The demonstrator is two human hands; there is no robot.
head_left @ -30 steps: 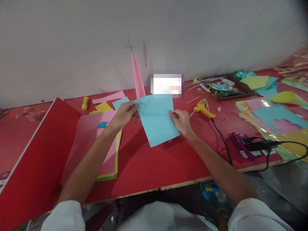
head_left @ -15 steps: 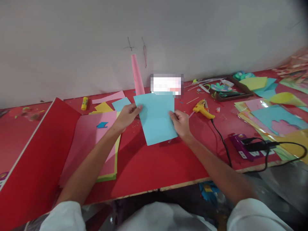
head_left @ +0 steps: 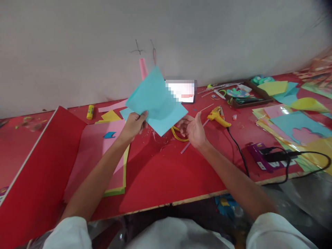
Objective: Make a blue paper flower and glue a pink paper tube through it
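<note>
Left hand (head_left: 133,128) grips light-blue sheet (head_left: 158,103) above red table

The left hand pinches the sheet near its lower left edge, thumb on top; the sheet hangs tilted in the air, one corner pointing up and another down; the right hand (head_left: 195,131) is open, thumb raised and fingers loosely curled, just beside the sheet's right side, though contact is unclear; yellow loops (head_left: 181,140) lie between them on the red table (head_left: 155,173); a yellow glue gun (head_left: 219,117) rests to the right; stacked coloured papers (head_left: 95,152) lie to the left.
</note>
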